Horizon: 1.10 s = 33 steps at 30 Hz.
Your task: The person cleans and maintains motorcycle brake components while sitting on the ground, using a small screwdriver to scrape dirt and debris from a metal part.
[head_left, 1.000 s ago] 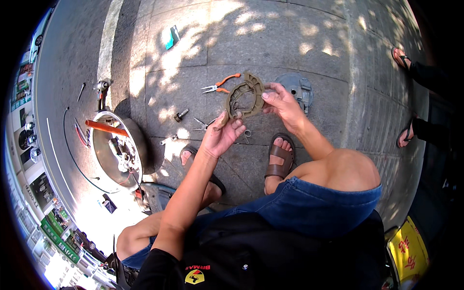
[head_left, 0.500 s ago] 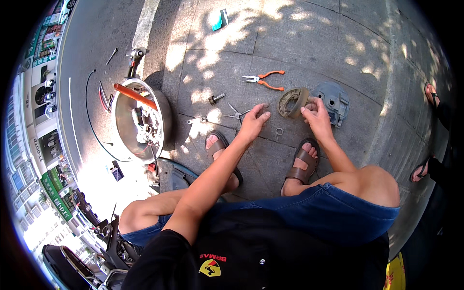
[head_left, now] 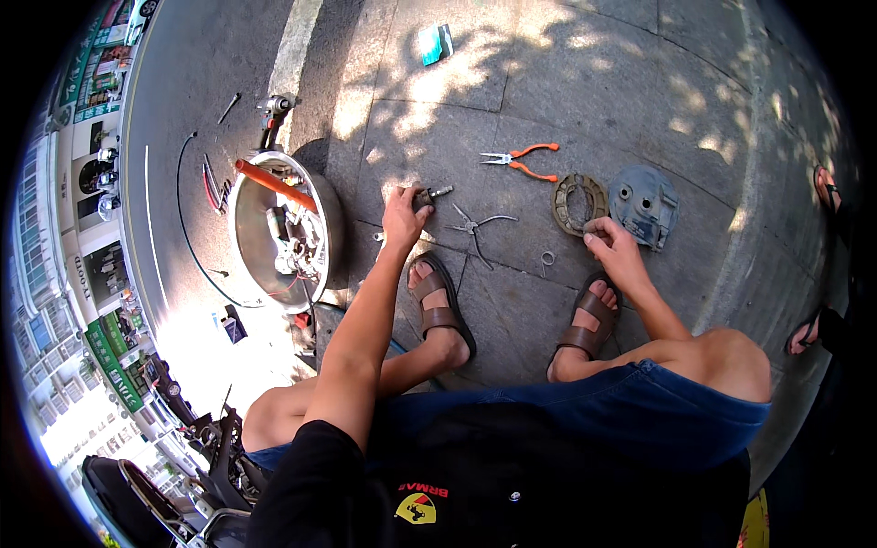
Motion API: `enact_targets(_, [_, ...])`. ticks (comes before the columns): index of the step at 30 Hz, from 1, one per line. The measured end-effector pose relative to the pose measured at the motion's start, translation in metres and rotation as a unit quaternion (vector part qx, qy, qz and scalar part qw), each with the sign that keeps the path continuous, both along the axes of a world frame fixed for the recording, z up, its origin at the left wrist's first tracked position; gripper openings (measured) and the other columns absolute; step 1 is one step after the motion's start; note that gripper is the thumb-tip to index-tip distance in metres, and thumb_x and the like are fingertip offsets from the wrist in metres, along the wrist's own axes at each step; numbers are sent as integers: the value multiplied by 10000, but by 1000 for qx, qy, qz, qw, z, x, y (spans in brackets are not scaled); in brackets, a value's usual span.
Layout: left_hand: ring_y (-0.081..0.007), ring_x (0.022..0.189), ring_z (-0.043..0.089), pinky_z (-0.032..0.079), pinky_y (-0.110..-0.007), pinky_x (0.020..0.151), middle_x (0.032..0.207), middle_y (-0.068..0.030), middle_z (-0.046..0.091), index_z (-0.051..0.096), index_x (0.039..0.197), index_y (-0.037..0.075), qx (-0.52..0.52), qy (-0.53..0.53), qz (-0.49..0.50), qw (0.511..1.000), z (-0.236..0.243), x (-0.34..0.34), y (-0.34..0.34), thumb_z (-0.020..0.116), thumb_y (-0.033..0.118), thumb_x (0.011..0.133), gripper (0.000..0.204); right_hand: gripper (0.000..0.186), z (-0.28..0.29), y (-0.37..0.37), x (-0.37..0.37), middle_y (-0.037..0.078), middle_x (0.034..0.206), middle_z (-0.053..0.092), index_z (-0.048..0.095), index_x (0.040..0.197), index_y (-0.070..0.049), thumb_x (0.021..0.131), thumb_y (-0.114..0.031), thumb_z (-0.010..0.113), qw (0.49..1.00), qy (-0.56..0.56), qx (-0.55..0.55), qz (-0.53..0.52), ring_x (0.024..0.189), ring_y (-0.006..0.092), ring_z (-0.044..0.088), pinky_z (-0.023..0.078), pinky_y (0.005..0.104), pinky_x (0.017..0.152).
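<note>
My left hand point(head_left: 403, 219) has its fingers closed around the dark end of a short metal shaft point(head_left: 442, 192), low over the paving. A pair of ring-shaped brake shoes point(head_left: 560, 208) stands face-on in front of me. At their lower edge my right hand point(head_left: 616, 247) pinches the rim between thumb and fingers. The round grey brake plate point(head_left: 645, 208) lies just beyond, to the right. Orange-handled pliers point(head_left: 521, 158) rest farther off. Between my hands lie grey-handled pliers point(head_left: 472, 228) and a small metal spring point(head_left: 547, 259).
To the left stands a metal basin point(head_left: 239, 215) of tools and parts with an orange tube point(head_left: 274, 185) across it. An impact wrench point(head_left: 273, 114) and a black cable point(head_left: 180, 196) lie beside it. A teal packet point(head_left: 436, 44) is far ahead. Another person's sandalled feet point(head_left: 826, 187) show at right.
My left hand has moved left from the middle to the metal shaft and closed on it. The brake shoes have turned more face-on, with my right hand lower on their rim. The view has shifted slightly.
</note>
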State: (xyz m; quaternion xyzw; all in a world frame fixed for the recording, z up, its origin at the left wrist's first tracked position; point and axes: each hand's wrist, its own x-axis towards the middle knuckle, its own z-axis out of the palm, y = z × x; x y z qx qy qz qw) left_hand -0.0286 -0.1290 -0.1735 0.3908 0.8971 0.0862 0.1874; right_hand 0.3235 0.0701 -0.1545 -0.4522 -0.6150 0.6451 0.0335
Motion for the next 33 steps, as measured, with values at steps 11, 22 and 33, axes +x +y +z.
enact_targets(11, [-179,892,680,527,-313,826,964,-91,707,574,1132,33,260,-306,-72,913,128,85,143,734,32,757,407,330,95,74,-42,26,779,619,622,1028,3,939,-313,588,990,141,-9,-1,694,93,531,436,276,625])
enact_targets(22, [-180,1010,620,503,-315,905,1119,-110,632,512,1261,0,450,-609,-75,648,285,116,224,729,44,779,530,309,320,116,-66,-2,687,542,594,823,-33,977,-293,527,963,130,218,95,636,73,494,414,249,586])
enact_targets(33, [-219,1132,573,453,-371,981,1239,-123,595,486,1325,31,536,-763,-97,349,284,121,243,689,145,861,519,393,344,64,-111,4,632,494,585,796,-35,1013,-329,441,954,215,141,-153,571,91,448,364,250,536])
